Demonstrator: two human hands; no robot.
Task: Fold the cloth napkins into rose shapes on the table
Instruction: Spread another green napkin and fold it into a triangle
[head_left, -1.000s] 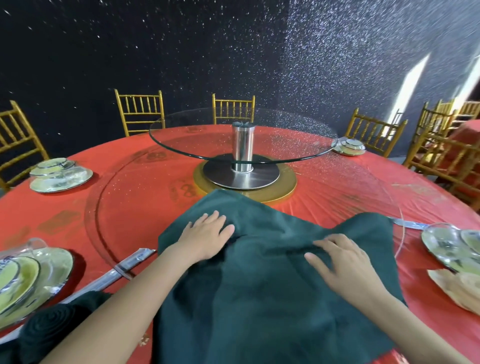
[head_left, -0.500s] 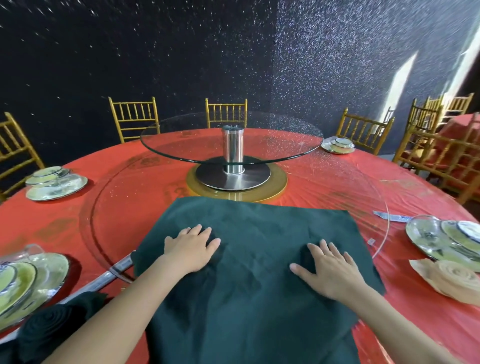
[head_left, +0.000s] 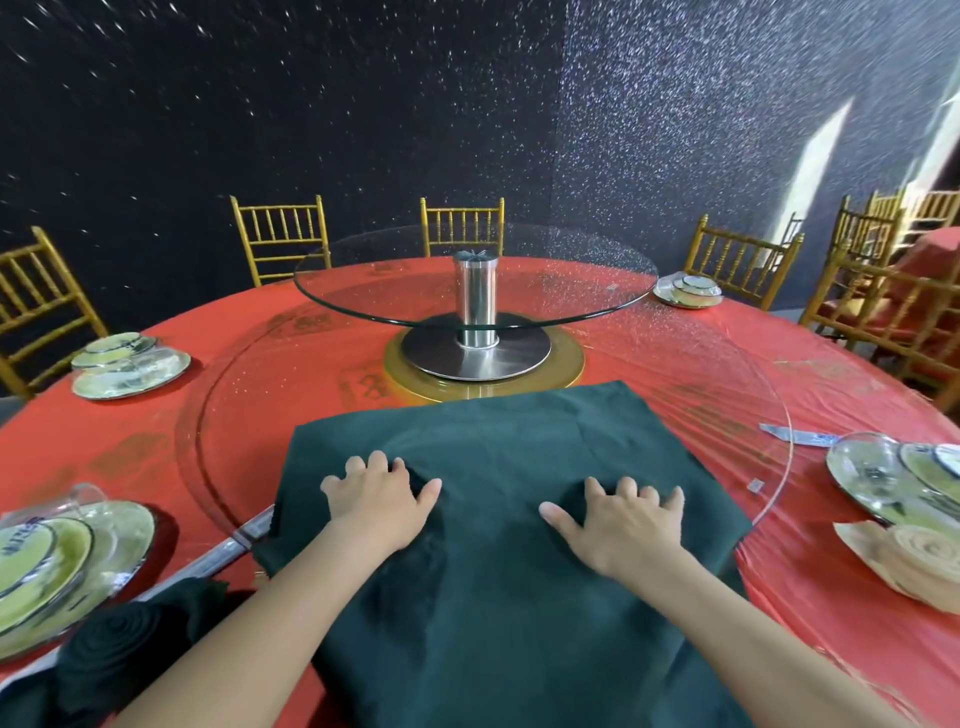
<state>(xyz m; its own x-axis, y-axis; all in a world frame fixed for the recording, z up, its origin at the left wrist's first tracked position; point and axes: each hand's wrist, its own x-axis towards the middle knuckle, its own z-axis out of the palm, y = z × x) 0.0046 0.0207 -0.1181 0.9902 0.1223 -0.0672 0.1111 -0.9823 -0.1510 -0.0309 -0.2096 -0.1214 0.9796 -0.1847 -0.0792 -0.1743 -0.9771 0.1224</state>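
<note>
A dark green napkin (head_left: 498, 597) is spread flat on the near side of the red table (head_left: 104, 441), lengthwise near to far, one corner pointed far towards the turntable base (head_left: 478, 358). The left hand (head_left: 379, 501) and right hand (head_left: 626, 527) are laid palm-down on it, fingers bent; whether cloth is pinched cannot be told

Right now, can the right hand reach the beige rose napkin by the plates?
Probably yes. The right hand rests on the dark green napkin, and the beige rose napkin sits to its right on the red tablecloth. Nothing stands between them.
</note>
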